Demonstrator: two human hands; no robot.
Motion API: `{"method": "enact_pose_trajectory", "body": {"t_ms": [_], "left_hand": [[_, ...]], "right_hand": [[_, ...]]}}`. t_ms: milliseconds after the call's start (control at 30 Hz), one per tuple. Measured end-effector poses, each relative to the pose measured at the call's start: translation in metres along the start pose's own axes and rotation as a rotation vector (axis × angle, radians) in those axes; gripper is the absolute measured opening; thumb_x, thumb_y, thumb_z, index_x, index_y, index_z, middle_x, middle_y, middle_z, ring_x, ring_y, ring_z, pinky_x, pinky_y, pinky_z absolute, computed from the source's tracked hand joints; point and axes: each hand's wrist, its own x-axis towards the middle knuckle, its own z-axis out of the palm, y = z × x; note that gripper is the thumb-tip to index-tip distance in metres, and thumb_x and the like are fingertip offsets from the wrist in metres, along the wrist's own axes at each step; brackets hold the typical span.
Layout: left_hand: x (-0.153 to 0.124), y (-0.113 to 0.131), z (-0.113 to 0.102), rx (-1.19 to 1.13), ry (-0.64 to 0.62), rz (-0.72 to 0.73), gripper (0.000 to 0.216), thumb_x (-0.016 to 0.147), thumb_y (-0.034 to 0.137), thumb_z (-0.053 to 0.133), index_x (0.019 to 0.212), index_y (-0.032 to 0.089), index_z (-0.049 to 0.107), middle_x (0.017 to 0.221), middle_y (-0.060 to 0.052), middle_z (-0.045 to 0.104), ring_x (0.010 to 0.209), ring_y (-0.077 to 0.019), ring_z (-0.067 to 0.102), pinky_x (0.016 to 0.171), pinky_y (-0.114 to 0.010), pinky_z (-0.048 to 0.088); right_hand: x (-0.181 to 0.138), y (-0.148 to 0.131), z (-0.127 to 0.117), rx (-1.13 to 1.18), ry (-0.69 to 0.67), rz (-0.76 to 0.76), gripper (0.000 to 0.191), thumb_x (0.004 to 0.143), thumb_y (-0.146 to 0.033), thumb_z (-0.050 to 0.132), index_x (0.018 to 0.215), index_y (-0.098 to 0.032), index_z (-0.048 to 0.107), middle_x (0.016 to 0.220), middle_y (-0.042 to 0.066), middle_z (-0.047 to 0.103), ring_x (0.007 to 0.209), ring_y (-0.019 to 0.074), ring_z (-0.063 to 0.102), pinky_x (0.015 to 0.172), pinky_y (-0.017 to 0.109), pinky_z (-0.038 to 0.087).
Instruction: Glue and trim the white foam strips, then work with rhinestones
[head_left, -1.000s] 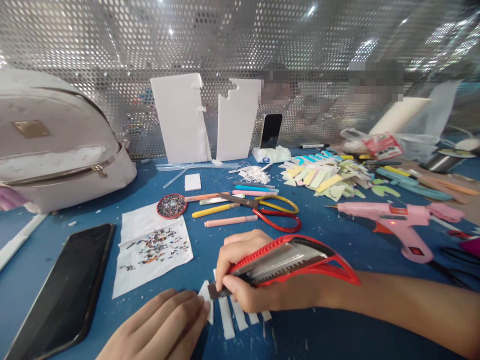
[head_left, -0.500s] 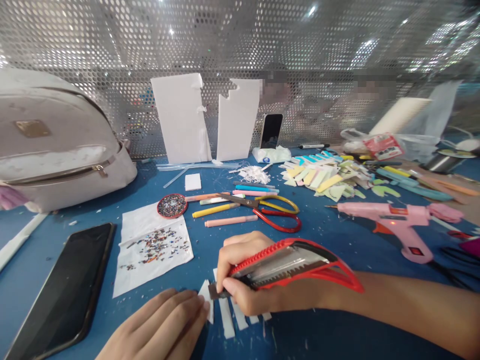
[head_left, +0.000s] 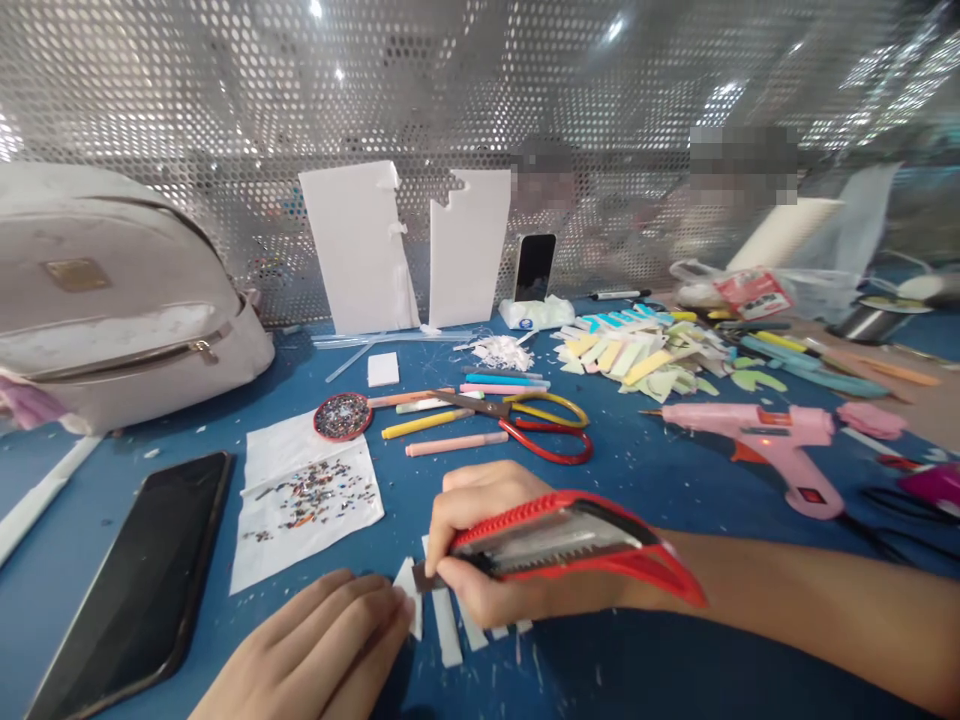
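Observation:
A red utility knife [head_left: 577, 540] is gripped in my right hand [head_left: 487, 545], its handle tilted up to the right. Its short blade [head_left: 426, 578] points left, against or just beside a small white strip [head_left: 407, 585]. My left hand [head_left: 322, 640] lies low on the blue table, fingers together, with the fingertips pinning that strip. Just right of the blade, more white strips [head_left: 448, 628] lie side by side, partly covered by my right hand. Whether the blade touches the strip is too small to tell.
A dark phone [head_left: 142, 570] and a sheet with tiny beads [head_left: 319, 500] lie left. Scissors [head_left: 547, 425] and markers [head_left: 457, 445] are ahead, a pink glue gun [head_left: 757, 430] right. White boards [head_left: 356, 245], paper scraps [head_left: 645, 350] and a backpack [head_left: 127, 300] stand farther back.
The view has shifted slightly, so most things sit a little further left. Both hands keep nearly the same pose, the knife still beside the strip under my left fingertips.

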Motion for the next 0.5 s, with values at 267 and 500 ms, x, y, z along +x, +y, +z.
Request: {"method": "enact_pose_trajectory", "body": {"t_ms": [267, 500], "left_hand": [[0.007, 0.002, -0.001, -0.118, 0.092, -0.111, 0.042, 0.105, 0.041, 0.034, 0.12, 0.015, 0.064, 0.102, -0.006, 0.073, 0.091, -0.0166, 0.069, 0.082, -0.023, 0.057], [0.004, 0.008, 0.004, -0.174, 0.044, -0.14, 0.037, 0.103, 0.036, 0.038, 0.12, 0.016, 0.063, 0.106, -0.008, 0.068, 0.091, -0.0185, 0.068, 0.08, -0.026, 0.058]], "right_hand": [[0.005, -0.031, -0.043, 0.101, 0.089, 0.227, 0.014, 0.091, -0.02, 0.052, 0.083, -0.017, 0.063, 0.073, -0.001, 0.066, 0.064, 0.0114, 0.066, 0.069, 0.024, 0.054], [-0.032, -0.017, -0.054, -0.031, 0.074, 0.309, 0.017, 0.094, -0.02, 0.051, 0.085, -0.017, 0.064, 0.069, -0.001, 0.065, 0.063, 0.0116, 0.063, 0.06, 0.021, 0.048]]}}
